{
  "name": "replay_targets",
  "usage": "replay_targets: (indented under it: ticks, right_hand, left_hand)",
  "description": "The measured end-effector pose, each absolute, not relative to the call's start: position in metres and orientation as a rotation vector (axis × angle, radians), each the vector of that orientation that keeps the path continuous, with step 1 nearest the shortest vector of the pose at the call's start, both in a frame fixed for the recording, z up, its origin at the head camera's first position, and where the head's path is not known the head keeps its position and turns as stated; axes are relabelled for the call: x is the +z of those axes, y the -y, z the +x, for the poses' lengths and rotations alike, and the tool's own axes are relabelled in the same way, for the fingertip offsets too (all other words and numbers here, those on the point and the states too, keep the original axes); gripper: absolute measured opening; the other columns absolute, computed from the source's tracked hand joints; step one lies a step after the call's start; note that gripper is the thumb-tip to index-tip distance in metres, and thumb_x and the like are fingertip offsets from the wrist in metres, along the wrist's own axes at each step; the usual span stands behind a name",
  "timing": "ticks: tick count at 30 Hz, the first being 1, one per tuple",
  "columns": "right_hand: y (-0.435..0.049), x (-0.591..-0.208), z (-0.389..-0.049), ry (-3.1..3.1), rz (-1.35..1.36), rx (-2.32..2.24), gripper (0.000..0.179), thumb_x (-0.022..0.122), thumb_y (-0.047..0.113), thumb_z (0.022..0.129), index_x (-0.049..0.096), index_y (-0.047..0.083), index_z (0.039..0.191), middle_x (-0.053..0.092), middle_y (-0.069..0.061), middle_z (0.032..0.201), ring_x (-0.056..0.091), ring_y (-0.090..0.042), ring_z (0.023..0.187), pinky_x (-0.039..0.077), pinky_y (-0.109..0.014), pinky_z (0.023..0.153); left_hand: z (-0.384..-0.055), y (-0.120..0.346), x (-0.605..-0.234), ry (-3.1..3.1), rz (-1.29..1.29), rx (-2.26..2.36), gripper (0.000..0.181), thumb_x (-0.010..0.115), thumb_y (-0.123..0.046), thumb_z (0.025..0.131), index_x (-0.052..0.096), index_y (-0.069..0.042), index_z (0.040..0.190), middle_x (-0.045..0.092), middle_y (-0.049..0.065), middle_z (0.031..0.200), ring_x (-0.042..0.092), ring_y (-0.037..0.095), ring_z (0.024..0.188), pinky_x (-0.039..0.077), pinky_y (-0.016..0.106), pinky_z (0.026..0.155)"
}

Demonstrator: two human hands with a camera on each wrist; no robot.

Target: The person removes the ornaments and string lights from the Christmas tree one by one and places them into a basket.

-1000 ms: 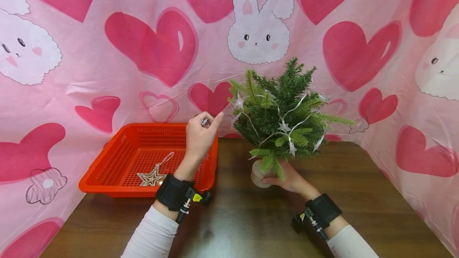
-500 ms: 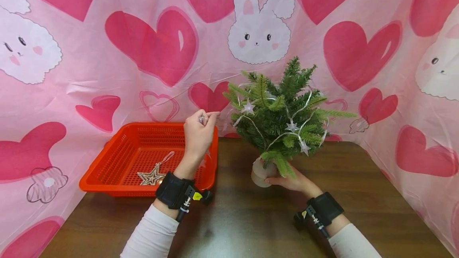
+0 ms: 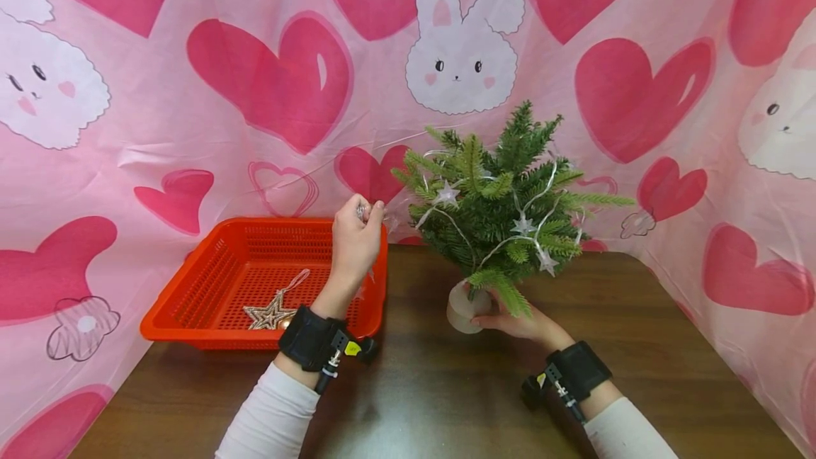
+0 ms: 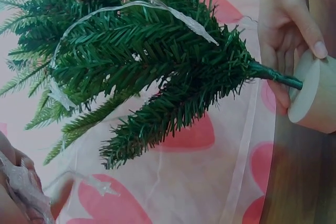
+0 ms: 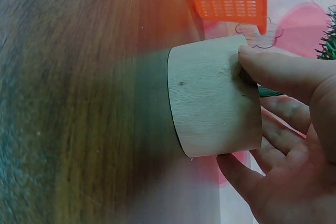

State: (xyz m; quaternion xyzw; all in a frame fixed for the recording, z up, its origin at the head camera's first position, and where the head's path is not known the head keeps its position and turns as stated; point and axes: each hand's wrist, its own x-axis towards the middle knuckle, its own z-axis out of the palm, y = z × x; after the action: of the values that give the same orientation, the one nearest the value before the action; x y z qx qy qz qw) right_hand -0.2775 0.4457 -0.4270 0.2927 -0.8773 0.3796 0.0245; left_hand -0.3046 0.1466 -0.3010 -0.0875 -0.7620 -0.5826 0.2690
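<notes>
Left hand [image 3: 354, 243] clutched string lights [image 4: 26, 182], kinda blocking part of the red basket [image 3: 191, 339] where a gold star [image 3: 270, 315] lay; right hand [image 3: 519, 322] gripped the tree base [image 5: 215, 103].

The desk [image 3: 414, 367] I see is dark brown and wood-grained, its far right corner rounded, its surface shiny toward the near edge. On its left side I have a red basket [image 3: 210, 340] sitting directly on the wood. Right of that, well clear of its rim, I see the tree [image 3: 494, 211] standing on its pale, round base [image 3: 464, 310].
</notes>
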Motion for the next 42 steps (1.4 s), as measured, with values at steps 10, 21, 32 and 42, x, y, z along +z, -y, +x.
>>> replay_targets:
  ticks: [10, 21, 32, 42]
  right_hand:
    - [-0.444, -0.427, -0.276, 2.698, 0.911, 1.149, 0.047, 0.077, 0.013, 0.085, 0.056, 0.0, 0.125, 0.062, -0.012, 0.114, 0.057, -0.025, 0.11, 0.047, -0.037, 0.097]
    - [-0.442, -0.427, -0.276, 2.659, 0.938, 1.072, 0.049, 0.079, 0.009, 0.081, 0.059, -0.004, 0.124, 0.066, -0.018, 0.115, 0.061, -0.026, 0.105, 0.051, -0.037, 0.089]
    - [-0.435, -0.435, -0.28, 2.594, 0.834, 1.042, 0.054, 0.086, 0.018, 0.075, 0.062, 0.005, 0.122, 0.069, -0.011, 0.116, 0.064, -0.021, 0.106, 0.051, -0.032, 0.089]
    - [-0.438, -0.428, -0.276, 2.766, 0.639, 1.064, 0.064, 0.085, 0.032, 0.077, 0.058, 0.007, 0.129, 0.067, -0.01, 0.121, 0.063, -0.021, 0.107, 0.052, -0.035, 0.088]
  left_hand:
    - [-0.303, -0.15, -0.3, 2.068, -0.288, -1.52, 0.035, 0.069, -0.018, 0.091, 0.042, -0.009, 0.07, 0.037, -0.001, 0.061, 0.037, 0.016, 0.058, 0.031, 0.028, 0.056]
    - [-0.299, -0.151, -0.301, 2.158, -0.281, -1.607, 0.046, 0.082, -0.019, 0.08, 0.044, -0.007, 0.102, 0.045, 0.005, 0.071, 0.041, 0.016, 0.063, 0.037, 0.03, 0.062]
    - [-0.301, -0.152, -0.3, 2.172, -0.353, -1.463, 0.021, 0.059, -0.019, 0.097, 0.073, -0.002, 0.097, 0.066, 0.013, 0.08, 0.06, 0.026, 0.076, 0.046, 0.036, 0.071]
    - [-0.3, -0.15, -0.296, 2.105, -0.293, -1.601, 0.023, 0.048, -0.018, 0.103, 0.063, -0.002, 0.096, 0.074, 0.016, 0.101, 0.063, 0.03, 0.09, 0.043, 0.035, 0.077]
